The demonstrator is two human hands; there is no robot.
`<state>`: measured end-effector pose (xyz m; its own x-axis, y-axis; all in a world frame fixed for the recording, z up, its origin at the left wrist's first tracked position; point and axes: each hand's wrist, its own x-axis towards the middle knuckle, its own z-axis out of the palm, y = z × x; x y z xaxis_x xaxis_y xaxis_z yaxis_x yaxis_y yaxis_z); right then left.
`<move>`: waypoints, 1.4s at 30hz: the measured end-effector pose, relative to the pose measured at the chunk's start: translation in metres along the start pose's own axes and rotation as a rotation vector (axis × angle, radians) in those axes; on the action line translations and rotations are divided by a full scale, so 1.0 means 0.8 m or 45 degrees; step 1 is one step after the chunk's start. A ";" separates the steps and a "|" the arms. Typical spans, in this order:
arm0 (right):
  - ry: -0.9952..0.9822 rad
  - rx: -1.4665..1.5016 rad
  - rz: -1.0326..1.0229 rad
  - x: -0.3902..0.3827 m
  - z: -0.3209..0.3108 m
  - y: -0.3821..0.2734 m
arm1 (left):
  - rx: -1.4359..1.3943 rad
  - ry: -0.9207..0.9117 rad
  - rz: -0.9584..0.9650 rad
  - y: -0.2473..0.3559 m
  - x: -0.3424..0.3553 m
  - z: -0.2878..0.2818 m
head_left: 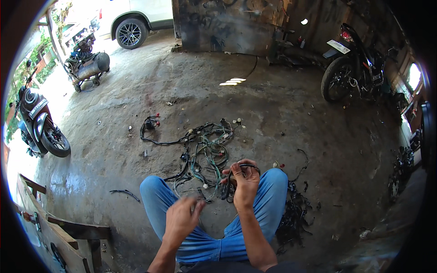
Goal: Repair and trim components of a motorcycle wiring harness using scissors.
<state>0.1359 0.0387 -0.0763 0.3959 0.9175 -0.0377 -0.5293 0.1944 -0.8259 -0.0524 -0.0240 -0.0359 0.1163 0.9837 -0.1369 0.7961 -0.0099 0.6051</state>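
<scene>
Between my knees, my right hand (246, 184) is closed around a looped black cable (226, 192), its thumb pressed against it. Below and to the left, my left hand (182, 220) hovers over the left thigh, away from the cable. Motion blurs its fingertips, and no object shows in it. On the floor just past my hands lies a tangled wiring harness (196, 157) of black, green and pale wires. White and red connectors sit along it, and a black branch runs to the far left. Whether the held cable joins the harness is hidden.
Black scraps (296, 211) lie beside my right knee, and a short black strip (125, 194) to the left. A wooden bench (79, 230) stands near left. Farther off are a scooter (43, 123), an air compressor (91, 67), a white car (150, 13) and a motorcycle (346, 73).
</scene>
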 end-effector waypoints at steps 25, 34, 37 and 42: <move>-0.503 -0.925 0.059 -0.090 -0.066 0.002 | -2.525 -0.437 0.139 0.013 0.100 0.041; -0.362 -0.278 0.251 -0.117 -0.053 -0.030 | -2.349 -0.278 0.173 0.037 0.103 0.015; -0.243 -0.395 0.193 -0.118 -0.050 -0.048 | -2.295 -0.258 0.208 0.043 0.102 0.017; -0.246 -0.864 -0.119 -0.103 -0.052 -0.074 | -1.944 -0.308 0.231 0.052 0.085 0.023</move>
<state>0.1655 -0.0631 -0.0478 0.2432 0.9649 0.0993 0.1094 0.0745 -0.9912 -0.0007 0.0392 -0.0346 0.3498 0.9368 -0.0040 -0.5586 0.2119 0.8019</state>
